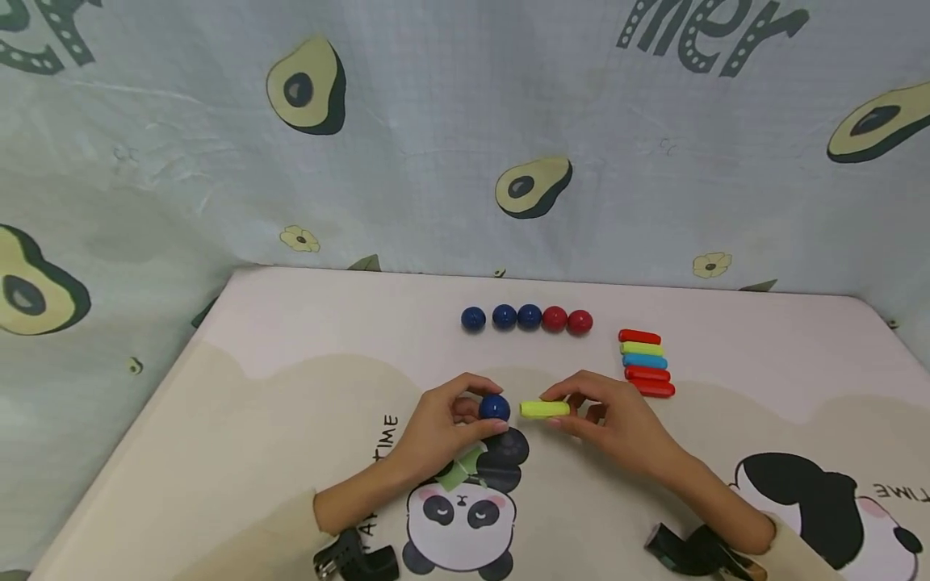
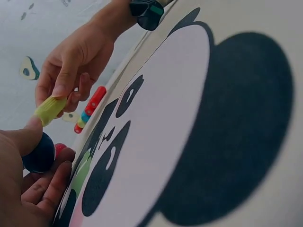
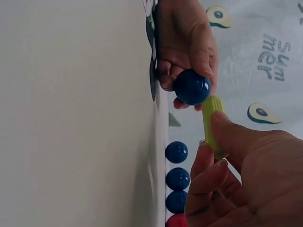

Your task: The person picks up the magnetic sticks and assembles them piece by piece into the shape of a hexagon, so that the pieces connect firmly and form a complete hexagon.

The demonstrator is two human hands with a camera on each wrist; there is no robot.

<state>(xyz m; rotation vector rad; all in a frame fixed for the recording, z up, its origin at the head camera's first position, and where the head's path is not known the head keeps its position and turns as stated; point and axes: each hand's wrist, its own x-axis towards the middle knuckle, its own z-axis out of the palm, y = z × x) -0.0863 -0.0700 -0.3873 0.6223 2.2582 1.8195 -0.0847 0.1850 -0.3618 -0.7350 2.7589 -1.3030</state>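
My left hand pinches a glossy blue ball between thumb and fingers, over the middle of the table near the panda print. Facing it, my right hand holds a short yellow-green rod between thumb and fingertips. The rod lies nearly level in the head view, its free end pointing at the ball with a small gap between them. In the right wrist view, the rod has its end close by the blue ball. The left wrist view shows the ball partly covered by my left thumb.
Farther back stands a row of three blue balls and two red balls. Right of them, several rods lie side by side: red, yellow-green, blue and more red. An avocado-print sheet hangs behind the table.
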